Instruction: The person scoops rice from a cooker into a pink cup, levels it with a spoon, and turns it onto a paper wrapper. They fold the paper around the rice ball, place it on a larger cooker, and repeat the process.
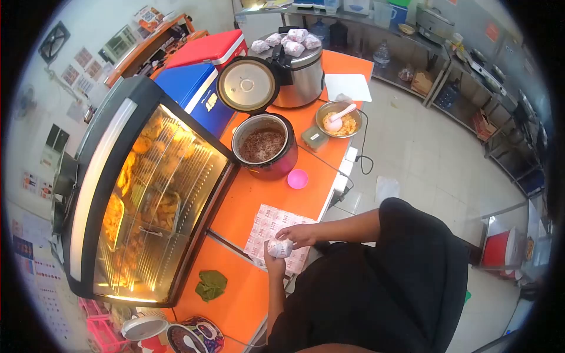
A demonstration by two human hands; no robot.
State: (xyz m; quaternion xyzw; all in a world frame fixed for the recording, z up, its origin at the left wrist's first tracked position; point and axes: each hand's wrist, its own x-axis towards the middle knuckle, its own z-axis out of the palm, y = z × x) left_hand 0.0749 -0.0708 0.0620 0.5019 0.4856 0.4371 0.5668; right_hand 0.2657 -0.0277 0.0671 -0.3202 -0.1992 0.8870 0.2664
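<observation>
A small bundle wrapped in white printed paper (280, 249) is held between both of my hands, above the orange table's near edge. My left hand (273, 257) closes around its lower left side. My right hand (301, 235) grips it from above right, with fingers curled over its top. Beneath lies a flat sheet of red-and-white printed wrapping paper (265, 226). What is inside the bundle cannot be seen. Past the sheet are a small pink bowl (298, 179) and an open rice cooker (263, 141) with dark brown contents.
A lit glass display case (159, 206) of fried food stands left. A metal bowl (339, 119) holds orange-yellow food and a pink ladle. Several wrapped bundles (293, 48) top a larger steel cooker (303, 79). A green leaf piece (210, 285) lies on the table near a patterned tub (203, 336).
</observation>
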